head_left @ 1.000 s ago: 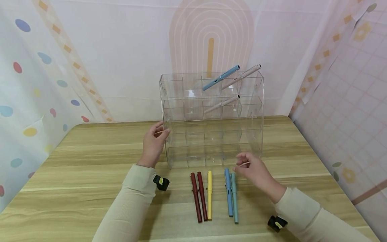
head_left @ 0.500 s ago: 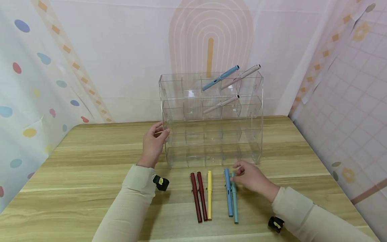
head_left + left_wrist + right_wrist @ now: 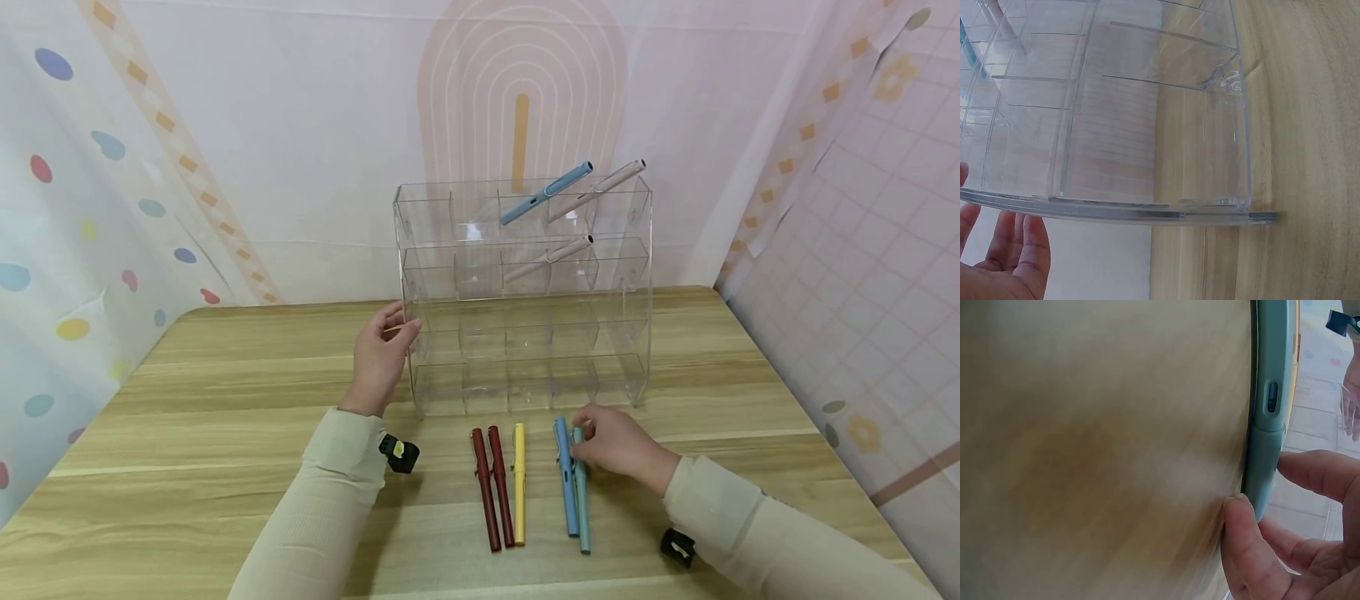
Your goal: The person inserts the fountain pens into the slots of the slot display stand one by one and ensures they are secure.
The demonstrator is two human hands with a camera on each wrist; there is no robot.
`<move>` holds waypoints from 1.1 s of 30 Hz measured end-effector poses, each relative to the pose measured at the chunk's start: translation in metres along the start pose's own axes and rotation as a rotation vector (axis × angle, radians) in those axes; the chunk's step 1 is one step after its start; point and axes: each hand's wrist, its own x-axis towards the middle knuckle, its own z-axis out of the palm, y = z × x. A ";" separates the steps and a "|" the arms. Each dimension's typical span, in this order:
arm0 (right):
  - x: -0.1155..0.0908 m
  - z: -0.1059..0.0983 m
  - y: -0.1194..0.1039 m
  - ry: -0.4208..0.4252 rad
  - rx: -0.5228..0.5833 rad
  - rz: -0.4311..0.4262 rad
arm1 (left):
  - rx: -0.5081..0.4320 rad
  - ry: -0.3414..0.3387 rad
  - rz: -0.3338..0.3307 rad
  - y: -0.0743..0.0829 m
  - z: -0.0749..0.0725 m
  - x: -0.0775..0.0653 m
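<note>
Teal pen point(image 3: 584, 510) in R hand point(image 3: 622, 446) pinch

Lies on table point(image 3: 210, 450), 12 o'clock end betw. thumb & fingers. Blue pen point(image 3: 567, 482) just beside at 9. Yellow pen point(image 3: 520, 492), 2 dk. red pens point(image 3: 486, 492) farther toward 9. Clear rack point(image 3: 484, 402) at 12; L hand point(image 3: 381, 354) grips its 9 o'clock side.

Right hand point(image 3: 621, 443) now on teal pen point(image 3: 583, 512)

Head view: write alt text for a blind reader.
A person's right grip pinches a slim teal pen on a wooden table; the left grip holds a clear plastic tiered rack. Nearby lie a blue pen, a yellow pen and two dark red pens; the rack holds three more.
</note>
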 end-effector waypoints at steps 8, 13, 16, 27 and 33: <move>0.002 0.000 -0.004 -0.019 -0.066 -0.008 | 0.011 0.005 0.004 -0.001 -0.001 0.001; 0.004 0.000 -0.004 -0.010 -0.124 -0.024 | 0.009 0.004 0.011 -0.002 -0.001 0.001; 0.005 0.001 -0.004 -0.002 -0.138 -0.026 | 0.008 0.003 0.012 -0.002 -0.001 0.001; 0.005 -0.003 -0.003 -0.018 -0.018 0.023 | 0.006 0.002 0.006 -0.002 0.000 0.001; 0.001 -0.010 -0.003 -0.014 0.054 0.017 | 0.014 0.010 0.009 -0.001 0.000 0.000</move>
